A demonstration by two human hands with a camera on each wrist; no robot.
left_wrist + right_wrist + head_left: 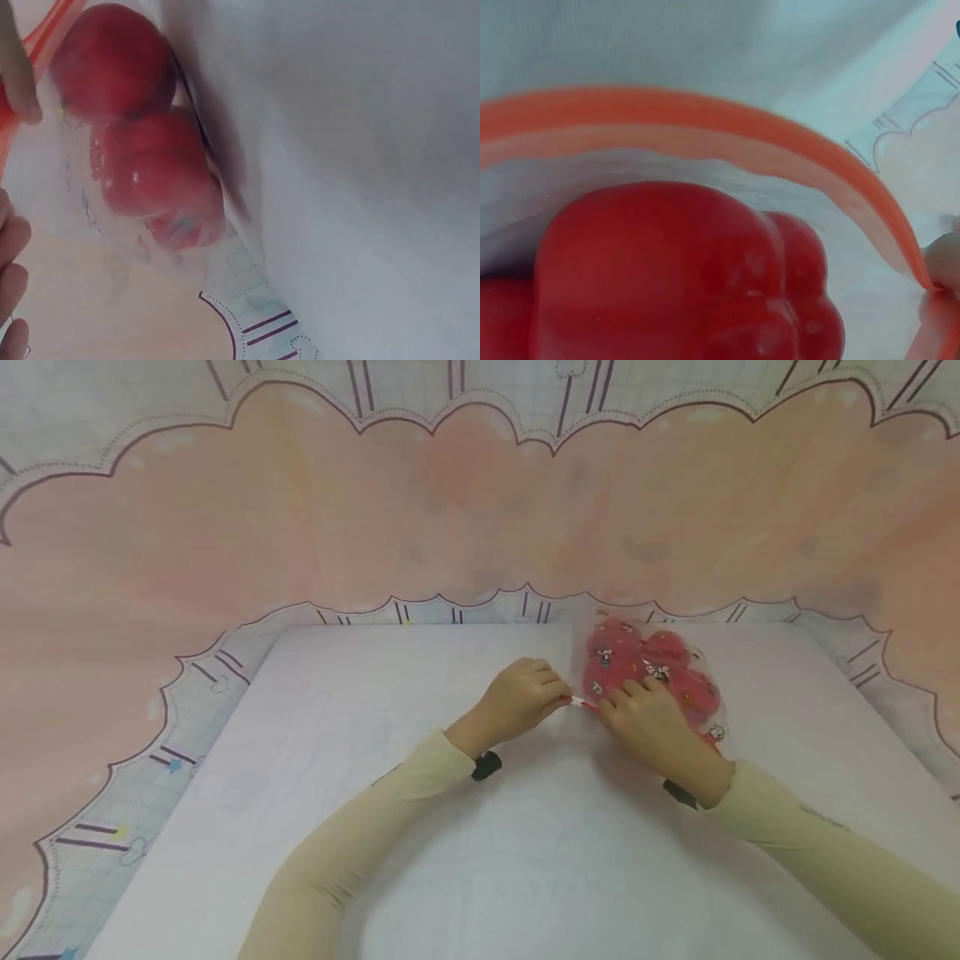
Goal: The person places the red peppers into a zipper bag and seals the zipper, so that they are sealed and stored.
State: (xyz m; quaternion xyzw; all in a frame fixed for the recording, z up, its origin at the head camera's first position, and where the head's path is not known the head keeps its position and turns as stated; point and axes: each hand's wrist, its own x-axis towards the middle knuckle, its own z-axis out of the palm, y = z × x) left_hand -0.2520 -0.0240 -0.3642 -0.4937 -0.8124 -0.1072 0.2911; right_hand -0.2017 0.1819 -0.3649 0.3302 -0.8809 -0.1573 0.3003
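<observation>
A clear zip bag (583, 647) with printed figures and a red zip strip (705, 112) lies at the right of the table's far part. Red bell peppers show through it; one pepper (660, 262) fills the right wrist view below the arched strip. Also inside is a rounder red item (112, 64), perhaps a tomato. My left hand (521, 700) pinches the near left end of the zip strip, beside a small white piece (577, 701). My right hand (643, 727) grips the same edge farther right, with its fingers curled over it. Its thumb is hidden in the head view.
The white table (360, 693) stretches around the bag. A peach and blue patterned curtain (450, 518) hangs behind and along the sides. A dark wrist-worn piece (487, 766) sits under the left wrist, another (679, 792) under the right.
</observation>
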